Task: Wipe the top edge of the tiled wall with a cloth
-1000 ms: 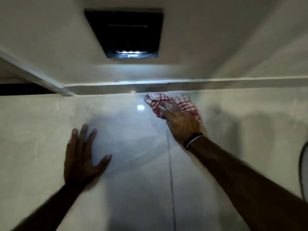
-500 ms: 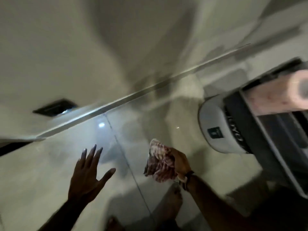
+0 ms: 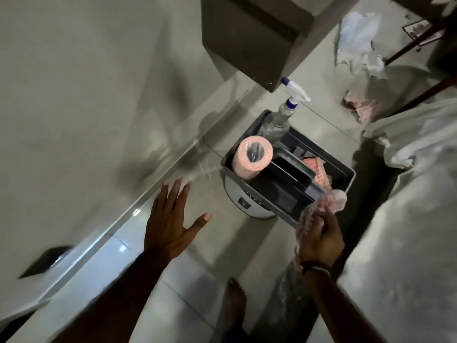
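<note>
Red-and-white checked cloth (image 3: 319, 214) is way off the wall's top edge now; a second ago the right hand (image 3: 321, 240) had it pressed up under the ledge by the dark vent, and half a second back it was already coming down bunched in the fist. The head view has swung hard too, from looking up at the ceiling line to looking down at the floor, so the caddy (image 3: 284, 177) that was only peeking in from the right edge sits nearly centre frame. The cloth looks crumpled and blurry, a loose wad with a pale pinkish puff sticking out past the fingertips toward the caddy's near corner; I can't tell if it touches the rim. The right hand is closed around it, fingers wrapped over the bundle, dark band on the wrist. The left hand (image 3: 170, 224) is spread open, fingers splayed, holding nothing, hovering over the tiled wall (image 3: 74, 107) much like before, though whether the palm is on the tile is unclear. In the caddy there's a pink paper roll (image 3: 253, 154) and a spray bottle (image 3: 279, 120) with a blue-and-white trigger. A bare foot (image 3: 233, 305) shows at the bottom.
</note>
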